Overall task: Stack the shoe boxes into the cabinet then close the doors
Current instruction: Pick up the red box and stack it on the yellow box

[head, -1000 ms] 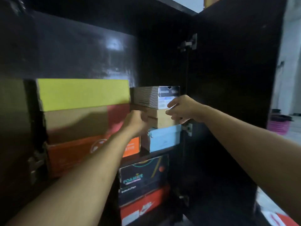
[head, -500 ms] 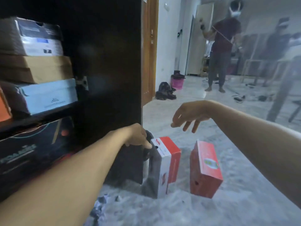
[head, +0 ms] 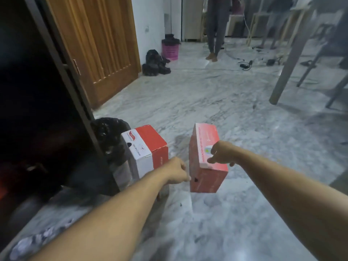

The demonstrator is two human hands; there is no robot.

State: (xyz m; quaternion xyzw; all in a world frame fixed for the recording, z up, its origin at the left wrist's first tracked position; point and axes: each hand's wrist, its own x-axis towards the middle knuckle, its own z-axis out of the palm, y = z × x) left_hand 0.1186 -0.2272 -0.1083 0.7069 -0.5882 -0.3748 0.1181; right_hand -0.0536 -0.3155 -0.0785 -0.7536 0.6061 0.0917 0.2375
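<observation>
Head view, looking down at a marble floor [head: 216, 102] beside the open dark cabinet [head: 37, 110].

Two shoe boxes stand on the floor just right of the cabinet door's edge. The red box [head: 206, 174] stands on a long side, slightly tilted, printed lid facing up. The red-and-white box [head: 145, 147] stands just to its left, with a narrow gap between them; it sits against a black plastic bag [head: 109, 132] at the foot of the cabinet door.

Right hand [head: 221, 152]: rests on the top face of the red box, fingers curled over its near right edge, thumb on the lid. Grip: grasping the red box.

Left hand [head: 178, 171]: at the near left corner of the red box, fingers bent at the end face. Fingertips hidden behind the knuckles; cannot tell whether this grip holds the box or only touches it.

Background: wooden door [head: 98, 44], pink bin [head: 170, 49], another person's legs [head: 214, 25], table legs [head: 290, 59], cables on the floor.
</observation>
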